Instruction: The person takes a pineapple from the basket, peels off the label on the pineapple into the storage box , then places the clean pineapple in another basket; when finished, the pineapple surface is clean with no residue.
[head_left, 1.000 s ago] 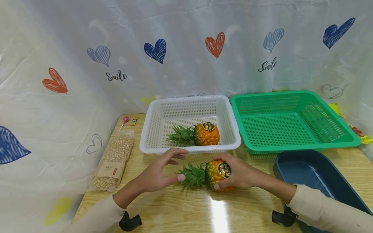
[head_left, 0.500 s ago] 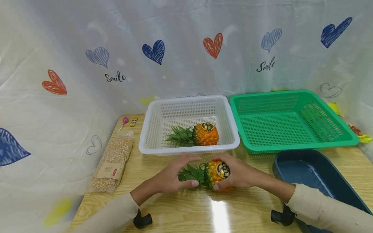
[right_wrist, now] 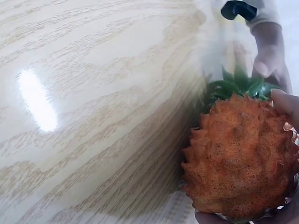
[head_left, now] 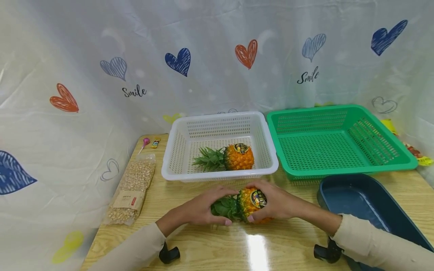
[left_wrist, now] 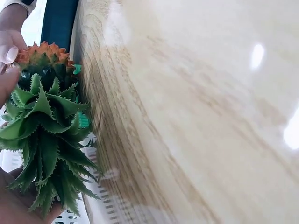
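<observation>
A pineapple [head_left: 246,205] lies on its side on the wooden table, orange body to the right and green leaves to the left. My right hand [head_left: 278,202] grips the body from the right, thumb in front and fingers over the far side, beside a black and gold label. Around the leafy crown [left_wrist: 46,126] curls my left hand [head_left: 200,209], its thumb low in front and fingers behind. The right wrist view shows the fruit's spiky base [right_wrist: 240,156] close up. A second pineapple [head_left: 239,157] lies in the white basket [head_left: 220,176] behind the hands.
Right of the white basket stands a green basket [head_left: 342,173]. A dark blue tub [head_left: 356,199] is beside my right forearm. At the left lie a bag of grain-like pieces [head_left: 132,188], a lollipop [head_left: 145,141] and a small wrapped packet [head_left: 155,143].
My left hand has moved right and closed in around the pineapple's leaves. The right hand has stayed on the body, and the pineapple lies almost where it was.
</observation>
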The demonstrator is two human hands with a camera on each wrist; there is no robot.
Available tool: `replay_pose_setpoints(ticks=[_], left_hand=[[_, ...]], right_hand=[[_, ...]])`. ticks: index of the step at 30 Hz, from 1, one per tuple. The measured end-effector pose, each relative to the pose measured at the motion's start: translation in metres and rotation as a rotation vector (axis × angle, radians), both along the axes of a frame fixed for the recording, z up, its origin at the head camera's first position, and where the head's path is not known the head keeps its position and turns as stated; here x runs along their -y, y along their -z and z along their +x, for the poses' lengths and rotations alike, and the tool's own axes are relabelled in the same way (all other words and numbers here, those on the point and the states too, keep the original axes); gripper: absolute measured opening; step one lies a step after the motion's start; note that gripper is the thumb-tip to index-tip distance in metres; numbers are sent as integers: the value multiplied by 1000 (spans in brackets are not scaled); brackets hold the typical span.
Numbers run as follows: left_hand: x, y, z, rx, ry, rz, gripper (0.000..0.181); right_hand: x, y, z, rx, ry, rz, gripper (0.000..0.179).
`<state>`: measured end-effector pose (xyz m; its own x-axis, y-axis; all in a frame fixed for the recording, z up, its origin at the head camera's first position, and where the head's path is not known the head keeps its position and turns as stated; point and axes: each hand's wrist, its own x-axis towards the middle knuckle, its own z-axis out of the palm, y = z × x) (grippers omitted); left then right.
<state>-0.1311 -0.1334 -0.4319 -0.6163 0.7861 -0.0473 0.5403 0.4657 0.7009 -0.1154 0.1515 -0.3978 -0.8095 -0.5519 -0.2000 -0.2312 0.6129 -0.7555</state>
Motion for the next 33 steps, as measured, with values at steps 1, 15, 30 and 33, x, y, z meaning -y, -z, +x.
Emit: replay_pose_setpoints(ticks=[1, 15, 30, 33], left_hand=[[0, 1, 0, -5, 4, 1, 75], [1, -1, -2, 44, 31, 11, 71], [5, -5, -5, 82, 54, -24, 69], [5, -5, -7, 81, 64, -20, 69]], right_hand=[[0, 0, 0, 0, -1, 1, 93], [-5, -1, 1, -19, -25, -9, 95], [-17, -5, 3, -83, -1, -72, 87], [-19, -4, 2, -97, -10, -93, 76]])
